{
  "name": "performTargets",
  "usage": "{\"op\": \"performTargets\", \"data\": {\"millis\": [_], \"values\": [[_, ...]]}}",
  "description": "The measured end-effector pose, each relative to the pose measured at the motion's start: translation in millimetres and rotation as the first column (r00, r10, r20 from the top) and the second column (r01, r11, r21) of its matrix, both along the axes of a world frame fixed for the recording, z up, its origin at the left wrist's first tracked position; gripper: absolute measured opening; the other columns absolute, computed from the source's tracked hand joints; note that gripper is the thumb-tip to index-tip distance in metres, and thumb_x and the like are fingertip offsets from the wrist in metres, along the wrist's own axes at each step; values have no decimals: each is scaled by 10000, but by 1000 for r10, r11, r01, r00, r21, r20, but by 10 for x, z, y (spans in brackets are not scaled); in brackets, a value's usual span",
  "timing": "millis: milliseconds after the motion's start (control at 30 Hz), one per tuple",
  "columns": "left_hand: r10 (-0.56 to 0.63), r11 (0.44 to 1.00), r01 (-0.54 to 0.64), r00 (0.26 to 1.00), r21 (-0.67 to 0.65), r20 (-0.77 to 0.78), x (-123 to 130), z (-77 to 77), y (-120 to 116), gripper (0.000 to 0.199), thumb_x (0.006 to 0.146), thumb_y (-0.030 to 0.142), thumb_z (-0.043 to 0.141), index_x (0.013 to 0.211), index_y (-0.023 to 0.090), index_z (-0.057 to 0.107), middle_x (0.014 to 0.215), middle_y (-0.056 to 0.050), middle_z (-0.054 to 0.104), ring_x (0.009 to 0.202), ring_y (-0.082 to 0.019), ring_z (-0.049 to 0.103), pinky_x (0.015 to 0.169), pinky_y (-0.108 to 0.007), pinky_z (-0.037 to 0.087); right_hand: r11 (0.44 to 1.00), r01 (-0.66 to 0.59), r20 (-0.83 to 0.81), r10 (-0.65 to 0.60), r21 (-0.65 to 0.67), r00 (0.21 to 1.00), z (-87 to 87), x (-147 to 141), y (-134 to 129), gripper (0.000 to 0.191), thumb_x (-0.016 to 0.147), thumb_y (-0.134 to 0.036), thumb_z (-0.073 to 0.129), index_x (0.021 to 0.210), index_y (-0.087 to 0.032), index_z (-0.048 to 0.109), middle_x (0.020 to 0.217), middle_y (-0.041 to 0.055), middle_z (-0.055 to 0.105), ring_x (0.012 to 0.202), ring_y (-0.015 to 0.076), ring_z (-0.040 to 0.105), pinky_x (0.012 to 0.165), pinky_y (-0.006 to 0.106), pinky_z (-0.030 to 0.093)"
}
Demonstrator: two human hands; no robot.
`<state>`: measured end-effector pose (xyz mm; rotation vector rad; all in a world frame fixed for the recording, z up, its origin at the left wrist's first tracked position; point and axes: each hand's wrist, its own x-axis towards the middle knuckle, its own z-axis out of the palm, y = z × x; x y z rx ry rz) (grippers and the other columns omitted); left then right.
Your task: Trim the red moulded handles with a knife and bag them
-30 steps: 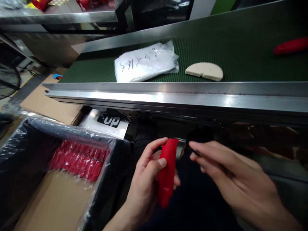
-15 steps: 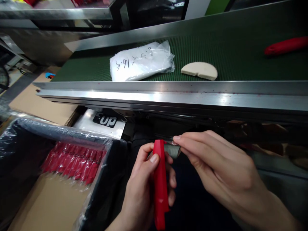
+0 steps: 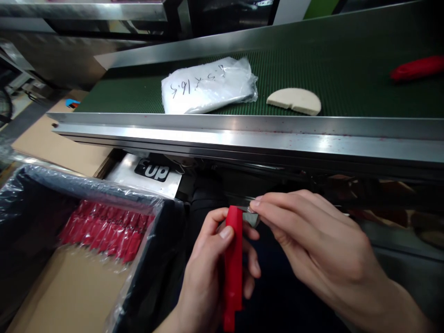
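My left hand [image 3: 211,259] is wrapped round a long red plastic handle [image 3: 233,263], held nearly upright with the thumb on its near face. From the handle's upper right side a small grey metal piece [image 3: 250,218] sticks out. My right hand [image 3: 312,249] pinches the end of this piece between thumb and fingertips. The fingers cover part of it, so I cannot tell its full shape. Both hands are in front of the conveyor's metal edge and below it.
Across the front runs a green conveyor belt [image 3: 354,69]. On it lie a white plastic packet [image 3: 208,88] with handwriting, a beige half-disc [image 3: 294,99] and another red handle [image 3: 418,68]. At lower left, a plastic-lined box [image 3: 138,277] holds several bagged red pieces [image 3: 104,229] beside cardboard.
The view has shifted slightly. My left hand and the red handle sit a little further right, and less of the grey metal piece shows between the handle and my right fingertips.
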<state>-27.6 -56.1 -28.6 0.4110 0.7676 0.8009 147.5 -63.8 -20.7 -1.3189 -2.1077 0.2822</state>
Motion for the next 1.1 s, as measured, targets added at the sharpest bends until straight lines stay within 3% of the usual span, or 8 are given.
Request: {"op": "performTargets", "data": {"millis": [467,667,800,967,1100], "values": [[-12,999,10,998,-32,-59,-17,-6,-9,171,963,310,430,1041,203,538,943,-52,612,558,-110,528,393,-151,398,1000,-23,10,23,-18,1000,-19,14,-4,398,865,10,570,1237,-131,584,1119,88,637,958,182,578,774,362,471],[-64,998,62,994,-33,-91,-23,-48,-13,228,973,383,386,1032,204,514,623,-9,550,450,-103,430,397,-157,348,995,-66,-39,63,-77,997,-38,-47,-65,417,857,44,528,1234,-131,573,1096,84,634,935,176,560,766,350,451],[-30,995,19,994,-100,-103,-29,-72,-7,185,966,384,425,1022,238,524,650,13,525,487,-112,437,423,-178,358,995,-55,-21,53,-87,998,-29,-103,-110,442,850,46,510,1248,-135,575,1121,97,639,931,196,568,757,357,447],[33,987,-31,999,-156,7,-43,-93,28,171,930,356,473,988,209,536,663,21,482,509,-94,427,441,-164,361,995,-59,-19,57,-85,998,-40,-131,-136,431,853,52,501,1235,-122,592,1088,102,649,907,194,567,740,350,441],[29,979,-43,997,-202,-71,-47,-48,57,184,934,360,471,1021,205,520,759,5,518,556,-95,455,470,-165,383,994,-72,-31,70,-87,997,-66,-139,-161,458,836,70,509,1250,-113,581,1099,109,643,919,205,564,745,365,435]]}}
